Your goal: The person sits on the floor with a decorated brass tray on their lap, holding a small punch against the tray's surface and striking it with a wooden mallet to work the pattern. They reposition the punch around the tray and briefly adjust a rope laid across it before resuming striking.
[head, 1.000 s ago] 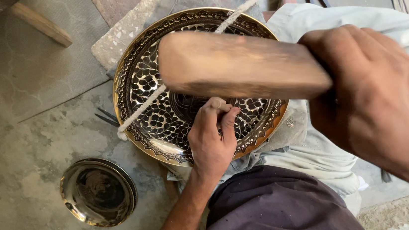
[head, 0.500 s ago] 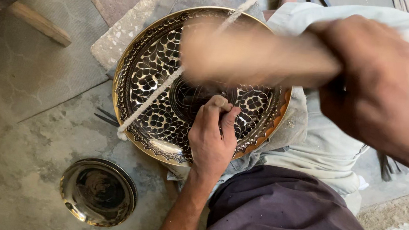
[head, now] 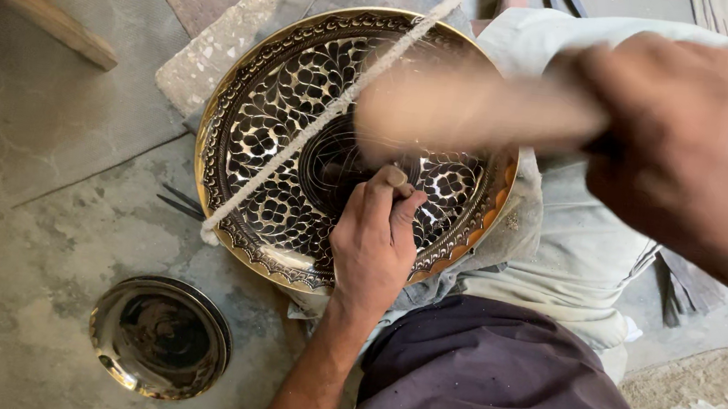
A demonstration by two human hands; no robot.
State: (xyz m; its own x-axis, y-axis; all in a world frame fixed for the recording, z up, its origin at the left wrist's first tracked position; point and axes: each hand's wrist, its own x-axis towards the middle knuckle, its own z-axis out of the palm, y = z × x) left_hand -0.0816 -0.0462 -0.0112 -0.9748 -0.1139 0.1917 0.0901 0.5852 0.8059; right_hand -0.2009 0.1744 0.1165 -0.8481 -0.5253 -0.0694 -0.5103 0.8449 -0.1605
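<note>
— Looking down, we have our left hand (head: 375, 246) resting on the big engraved brass plate (head: 254, 141), fingers (head: 382, 199) pressed together around a small punch or chisel whose tip is hidden; the top of it shows just above the knuckles, standing near upright, toward the plate's dark centre.

— And our right hand (head: 697, 165)?

— It is at three o'clock from the plate, fist wrapped round the handle of a wooden mallet (head: 471, 112). The mallet is blurred, its long axis running roughly from three to nine o'clock, its head hanging just above the left hand's knuckles, at twelve o'clock from them. We cannot tell whether it is touching the punch.

— So which hand is nearer the plate?

— The left, plainly; it lies on the plate's lower half, around five o'clock from the centre. The plate itself leans on our lap, over the pale trouser leg (head: 555, 250), its far rim toward a stone slab (head: 208, 65).

— What is the pale line across it?

— A white cord (head: 298, 145), running from one o'clock down to seven o'clock over the pattern, passing beside the centre.

— Anything else about?

— A small shiny metal bowl (head: 160, 336) on the floor at seven o'clock, well apart, and a wooden stick (head: 61, 24) at ten o'clock.
</note>
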